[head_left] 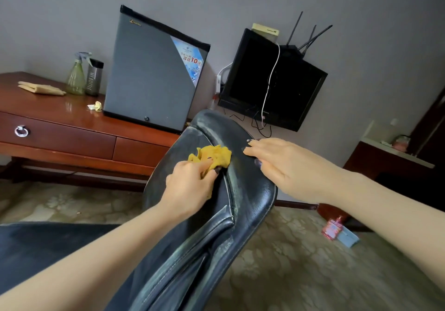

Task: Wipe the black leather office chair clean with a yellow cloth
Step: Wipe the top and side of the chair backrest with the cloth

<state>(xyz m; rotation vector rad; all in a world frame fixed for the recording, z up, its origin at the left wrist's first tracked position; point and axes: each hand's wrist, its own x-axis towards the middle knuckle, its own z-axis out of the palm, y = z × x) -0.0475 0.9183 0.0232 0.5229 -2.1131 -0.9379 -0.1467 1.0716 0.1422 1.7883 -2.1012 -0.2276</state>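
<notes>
We view the black leather office chair (243, 190) from above; the top of its backrest crosses the middle of the view. The left hand (190, 185) grips the bunched yellow cloth (214, 155) between curled fingers and thumb and holds it against the upper backrest, beside a stitched seam. The right hand (281, 163) rests on the backrest's top edge just right of the cloth, with its fingers straight and nothing in its grasp. Behind the chair we note a wooden desk (60, 123) carrying a grey mini fridge (149, 79), a spray bottle (77, 74), a dark tumbler (94, 77) and a folded tan cloth (41, 88). A black television (272, 82) stands against the wall, with a router (292, 48) above it.
</notes>
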